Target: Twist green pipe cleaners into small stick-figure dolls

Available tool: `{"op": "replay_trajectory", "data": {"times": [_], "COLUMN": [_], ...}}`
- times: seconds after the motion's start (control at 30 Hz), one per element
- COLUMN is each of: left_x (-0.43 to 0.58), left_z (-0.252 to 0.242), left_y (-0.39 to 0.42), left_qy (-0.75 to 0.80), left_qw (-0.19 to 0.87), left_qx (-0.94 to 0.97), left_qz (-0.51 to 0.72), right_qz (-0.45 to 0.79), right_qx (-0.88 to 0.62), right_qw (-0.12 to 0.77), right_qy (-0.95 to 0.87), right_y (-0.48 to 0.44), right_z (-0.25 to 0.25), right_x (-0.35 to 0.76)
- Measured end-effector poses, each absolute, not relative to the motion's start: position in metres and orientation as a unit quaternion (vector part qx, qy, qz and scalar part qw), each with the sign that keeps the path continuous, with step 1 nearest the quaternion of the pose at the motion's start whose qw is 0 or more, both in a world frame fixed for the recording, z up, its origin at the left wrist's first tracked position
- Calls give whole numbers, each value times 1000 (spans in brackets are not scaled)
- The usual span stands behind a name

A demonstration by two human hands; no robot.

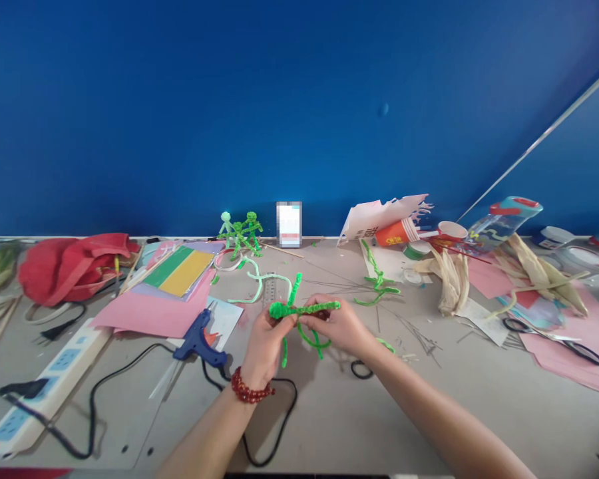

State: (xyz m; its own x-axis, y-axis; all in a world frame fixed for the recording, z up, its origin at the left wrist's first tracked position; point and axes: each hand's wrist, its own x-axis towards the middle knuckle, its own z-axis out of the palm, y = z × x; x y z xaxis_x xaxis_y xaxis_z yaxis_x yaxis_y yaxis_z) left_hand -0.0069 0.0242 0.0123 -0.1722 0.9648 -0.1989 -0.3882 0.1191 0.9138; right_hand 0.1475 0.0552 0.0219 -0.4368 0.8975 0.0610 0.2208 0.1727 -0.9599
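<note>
Between my two hands, above the table, is a bright green pipe-cleaner figure (278,311) with a round coiled head and several twisted limbs. My left hand (263,342) pinches it just below the head, thumb on top. My right hand (340,327) has its thumb and fingers closed on the figure's body and a loose green strand that curves down beneath. One wrapped limb points right over the right fingers, another sticks up. The fingertips under the figure are partly hidden. Finished-looking pipe-cleaner figures (250,229) stand at the back against the blue wall.
A blue glue gun (199,342) with a black cable lies left, near a white power strip (44,392). Black-handled scissors (554,338) rest on pink paper at right. Green pipe cleaners (377,273), thin wires, paper cups (397,233) and dried husks (453,283) lie behind my right hand.
</note>
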Motion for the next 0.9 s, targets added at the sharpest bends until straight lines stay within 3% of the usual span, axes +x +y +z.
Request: {"op": "replay_trajectory", "data": {"times": [0.33,0.9], "left_x": [-9,-9], "left_z": [14,18], "left_y": [24,24], "left_qy": [461,432], "left_qw": [625,618], "left_qx": [256,310], "left_qz": [576,579], "right_qz": [462,637], "right_qx": [-408,-337], "right_qw": [330,337], "right_qy": [-715,-606], "right_y": [53,62], "right_z": [27,21], "right_x": [148,153]}}
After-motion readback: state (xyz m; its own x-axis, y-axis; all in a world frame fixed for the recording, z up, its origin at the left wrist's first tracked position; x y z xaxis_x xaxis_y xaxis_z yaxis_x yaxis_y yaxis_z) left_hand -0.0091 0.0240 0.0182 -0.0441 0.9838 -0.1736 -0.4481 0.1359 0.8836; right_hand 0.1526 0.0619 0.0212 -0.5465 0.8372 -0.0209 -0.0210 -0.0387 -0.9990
